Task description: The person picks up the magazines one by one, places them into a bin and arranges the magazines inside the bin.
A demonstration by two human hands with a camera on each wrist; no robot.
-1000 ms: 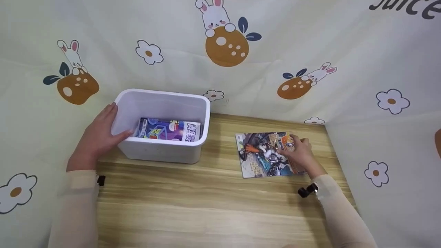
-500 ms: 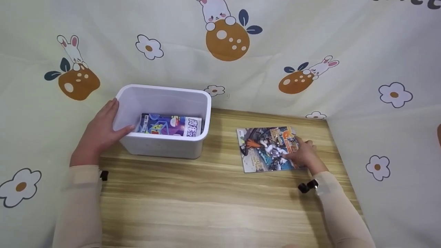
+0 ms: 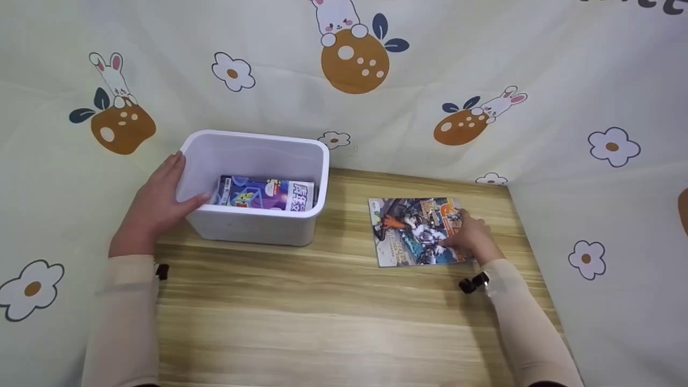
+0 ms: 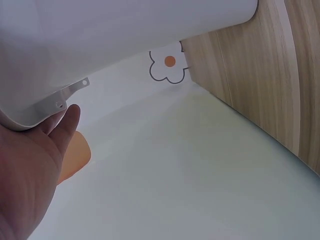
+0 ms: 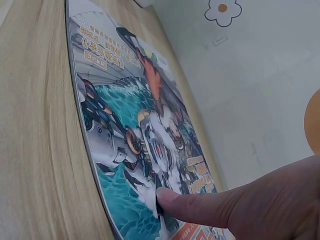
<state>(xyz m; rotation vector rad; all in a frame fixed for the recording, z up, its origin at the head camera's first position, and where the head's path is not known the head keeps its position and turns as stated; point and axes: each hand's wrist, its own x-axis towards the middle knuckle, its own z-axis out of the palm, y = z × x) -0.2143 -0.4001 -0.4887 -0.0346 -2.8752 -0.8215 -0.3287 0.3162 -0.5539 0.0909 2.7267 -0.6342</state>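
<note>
On the left of the table stands a white plastic bin (image 3: 252, 228), with a purple-covered magazine (image 3: 263, 193) lying inside it. My left hand (image 3: 153, 207) grips the bin's front left corner, thumb over the front rim and fingers along the left side. To the right, a magazine (image 3: 414, 231) with a robot-like figure and an orange title lies on the table. My right hand (image 3: 472, 235) is at its right edge. In the right wrist view the thumb (image 5: 195, 205) presses on the cover, while the other fingers are hidden there.
The wood-grain table (image 3: 322, 317) ends at a pale curtain (image 3: 258, 32) printed with rabbits, oranges and flowers, which rises behind and on both sides. In the left wrist view, a small tab with holes (image 4: 75, 90) shows under the bin's rim.
My right hand has shifted from over the magazine's cover to its right edge, and the thumb has slid right. My left hand stays on the bin. The head view has tilted slightly down.
</note>
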